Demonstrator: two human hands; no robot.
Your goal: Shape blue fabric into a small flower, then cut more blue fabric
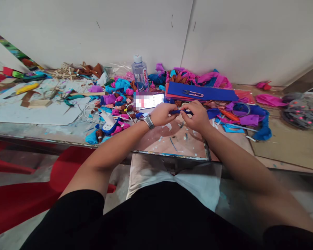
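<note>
Left hand [163,115], centre of the frame: thumb and fingers pinched on a narrow dark blue strip [174,112]; a metal watch [148,121] at the wrist
Right hand [197,117], just beside it: fingertips closed on the strip's other end, knuckles up
Blue strip: one, held between both hands above the table; material too small to tell from where I stand
Step in hand, as I judge it: rolling or shaping the strip by finger; the next move would call for a firm pinch on one side and a small turn on the other
Phone [156,101], lit, just left of the left hand, close enough to be knocked
Blue sheet [216,92] over red ones, above the right hand; pink-handled snips [198,94] lying on it, within easy reach
Socket block [110,126] with white cables, left of centre, a likely snag
Bottle [141,78], upright, upper centre, hemmed in by crumpled coloured scraps [122,84]
Yellow-handled knife [27,88], upper left
Red chair [28,199], lower left
Table [169,144], littered with offcuts at lower centre
</note>
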